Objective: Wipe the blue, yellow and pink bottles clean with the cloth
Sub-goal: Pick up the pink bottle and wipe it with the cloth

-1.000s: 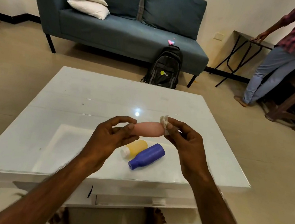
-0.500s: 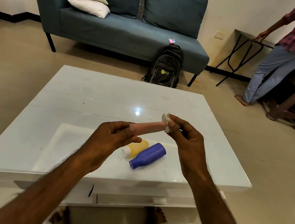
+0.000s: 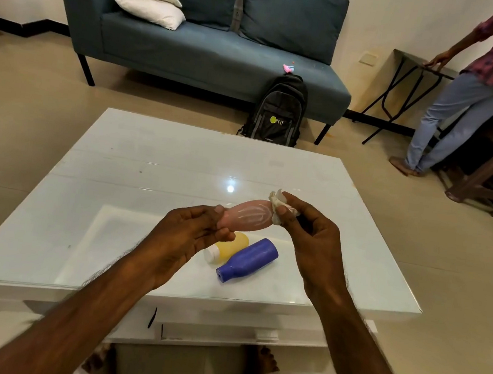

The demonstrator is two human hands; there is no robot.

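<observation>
My left hand (image 3: 186, 235) holds the pink bottle (image 3: 248, 217) by its cap end, lying sideways above the white table (image 3: 114, 202). White streaks show on the bottle's side. My right hand (image 3: 310, 234) pinches a small crumpled white cloth (image 3: 277, 205) against the bottle's far end. Below the hands, the yellow bottle (image 3: 229, 248) with a white cap and the blue bottle (image 3: 249, 259) lie side by side on the table, the yellow one partly hidden by my left hand.
A blue sofa (image 3: 208, 50) with two pillows stands behind the table, with a black backpack (image 3: 275, 110) leaning on it. A person (image 3: 471, 89) stands at the right by a folding table (image 3: 410, 82) and a wooden stool (image 3: 492, 172).
The pink bottle has turned in my left hand, and its broad streaked side now faces up. The cloth stays at the bottle's far end in my right hand.
</observation>
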